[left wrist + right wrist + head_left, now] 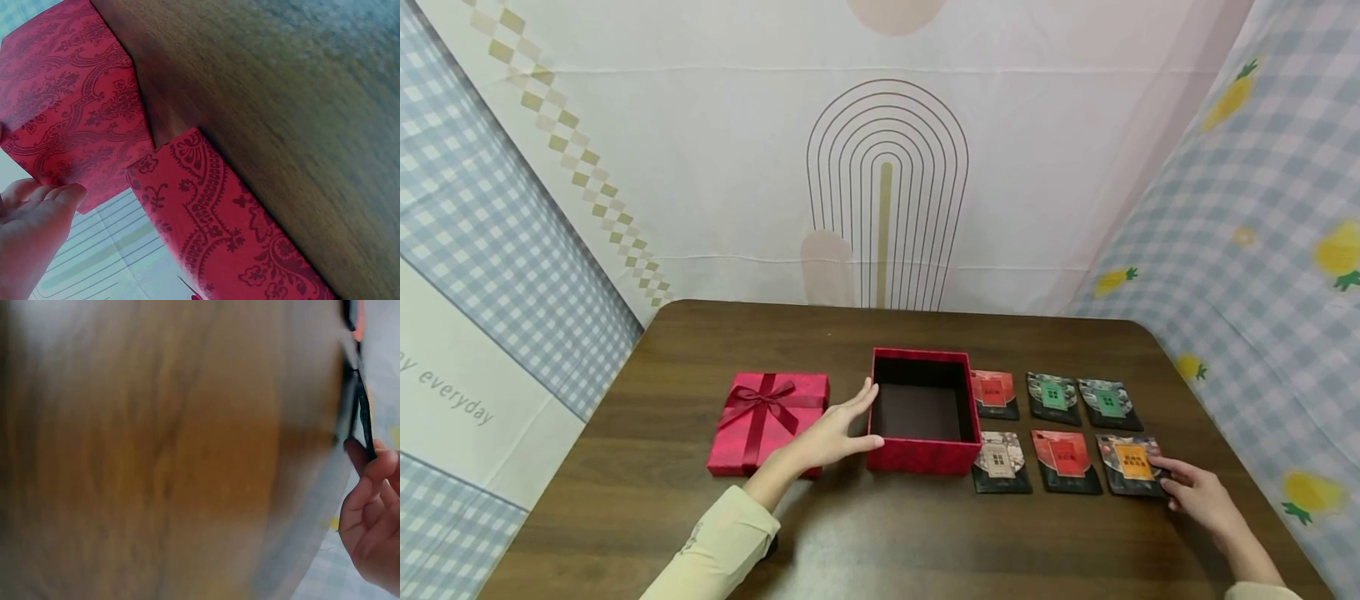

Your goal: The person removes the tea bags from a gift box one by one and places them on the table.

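Packets nearest: right hand (1198,492) sits at the near-right corner of the dark wooden surface (880,542), fingertips on the near-right edge of the orange-labelled black foil packet (1132,463). In the right wrist view the fingers (369,487) curl against that packet's thin edge and the thumb seems to be behind it; view is blurred, so whether it's a full pinch or just contact, can't tell. That packet is the rightmost of the near row, so right hand is far the closer to it; left is well apart, across the box.

Rest of near row, going left: red-labelled black packet (1065,460), then white-labelled black packet (1000,462), just beside the box's near-right corner.

Left hand (835,433) is relaxed and flat, fingers straight, holding nothing, resting against the left wall of the open red patterned square box (925,457). Box is empty, mid-surface, left of all packets. Left wrist view confirms fingertips (56,194) on the patterned wall.

Red lid with dark red ribbon bow (767,421) lies flat just left of left hand, apart from the box.

Far row, left to right: red packet (994,393), green packet (1052,398), second green packet (1108,403).
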A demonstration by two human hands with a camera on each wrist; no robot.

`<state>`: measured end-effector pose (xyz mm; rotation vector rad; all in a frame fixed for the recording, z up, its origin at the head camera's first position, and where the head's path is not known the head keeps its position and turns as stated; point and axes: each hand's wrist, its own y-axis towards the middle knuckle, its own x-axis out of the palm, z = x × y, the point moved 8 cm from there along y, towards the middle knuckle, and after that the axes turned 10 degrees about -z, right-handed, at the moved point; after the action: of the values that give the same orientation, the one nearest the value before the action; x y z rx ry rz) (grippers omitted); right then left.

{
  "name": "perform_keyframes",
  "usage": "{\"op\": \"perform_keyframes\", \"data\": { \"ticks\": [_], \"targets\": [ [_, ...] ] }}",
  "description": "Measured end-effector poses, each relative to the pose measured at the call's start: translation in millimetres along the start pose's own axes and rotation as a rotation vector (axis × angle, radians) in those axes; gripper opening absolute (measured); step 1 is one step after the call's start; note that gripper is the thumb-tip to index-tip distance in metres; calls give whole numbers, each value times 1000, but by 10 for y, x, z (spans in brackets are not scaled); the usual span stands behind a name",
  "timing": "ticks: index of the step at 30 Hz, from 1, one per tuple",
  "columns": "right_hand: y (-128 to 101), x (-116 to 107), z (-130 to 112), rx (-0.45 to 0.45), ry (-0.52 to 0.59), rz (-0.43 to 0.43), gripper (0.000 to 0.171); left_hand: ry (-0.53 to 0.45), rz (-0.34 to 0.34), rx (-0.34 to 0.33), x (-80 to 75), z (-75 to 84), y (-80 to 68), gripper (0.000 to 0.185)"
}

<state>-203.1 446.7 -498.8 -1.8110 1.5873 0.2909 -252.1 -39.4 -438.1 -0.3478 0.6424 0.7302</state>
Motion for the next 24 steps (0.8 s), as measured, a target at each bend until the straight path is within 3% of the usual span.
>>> {"op": "perform_keyframes", "data": {
  "ticks": [6,12,15,24],
  "targets": [
    [37,3,-49,38,-280,5,42,17,5,5,0,9,6,79],
    [29,53,-67,-6,-436,-18,41,18,7,3,2,-1,-4,79],
    [10,48,-69,-9,-467,-20,40,23,12,-3,0,-6,-9,79],
    [16,63,-103,73,-408,-59,42,13,40,-9,8,-16,-15,80]
  ]
}}
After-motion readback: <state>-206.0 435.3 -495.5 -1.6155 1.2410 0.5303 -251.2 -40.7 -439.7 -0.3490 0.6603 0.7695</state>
